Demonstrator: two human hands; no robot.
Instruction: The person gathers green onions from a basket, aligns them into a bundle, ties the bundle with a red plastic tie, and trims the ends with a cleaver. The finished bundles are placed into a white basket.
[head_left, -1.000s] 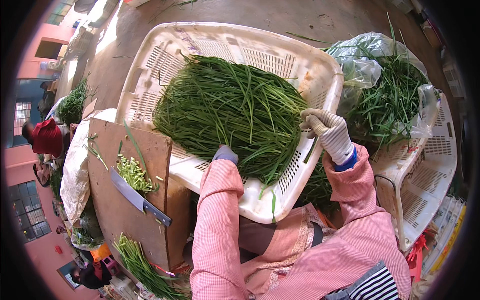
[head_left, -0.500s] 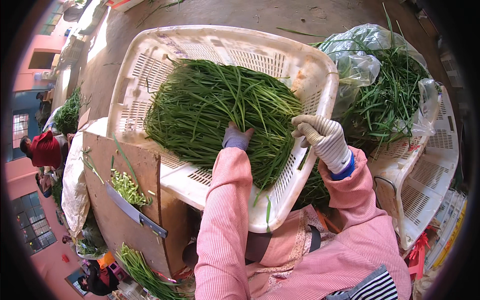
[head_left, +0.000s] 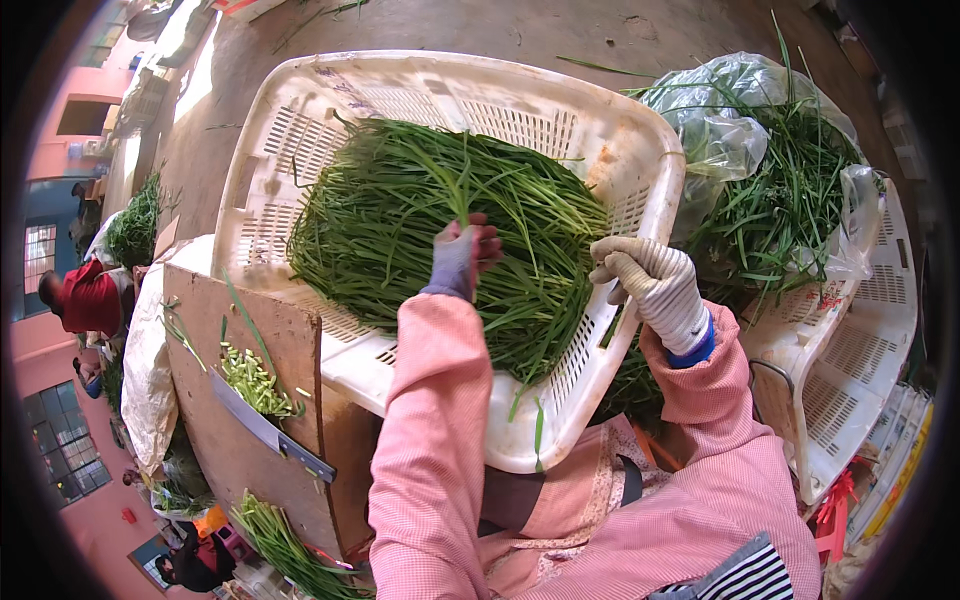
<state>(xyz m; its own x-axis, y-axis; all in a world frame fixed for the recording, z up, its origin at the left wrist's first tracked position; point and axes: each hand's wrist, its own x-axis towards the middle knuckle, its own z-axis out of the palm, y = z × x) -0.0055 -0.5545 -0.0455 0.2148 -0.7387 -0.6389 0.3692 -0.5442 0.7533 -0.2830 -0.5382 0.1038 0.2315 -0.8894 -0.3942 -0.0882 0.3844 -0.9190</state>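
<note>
Sorting chives (head_left: 440, 230) in white basket (head_left: 300, 120).

Left hand (head_left: 462, 255) pinching a few stalks, lifting them off heap at basket centre; right hand (head_left: 648, 280), gloved, curling loosely at right rim, gripping nothing visible. Lying left: board (head_left: 230, 420), knife (head_left: 270, 432), cut ends (head_left: 250, 375). Waiting far right: bagged chives (head_left: 790, 200) in second basket (head_left: 860, 340). Seeming midway: large heap sitting in basket, bag untouched.

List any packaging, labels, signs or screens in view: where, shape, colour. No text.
Clear plastic bag: upper right, crumpled, holding long green stalks, sitting in a white basket.
Small red-printed patch: on that bag's lower edge, too small to make out.
No signs or screens visible.
</note>
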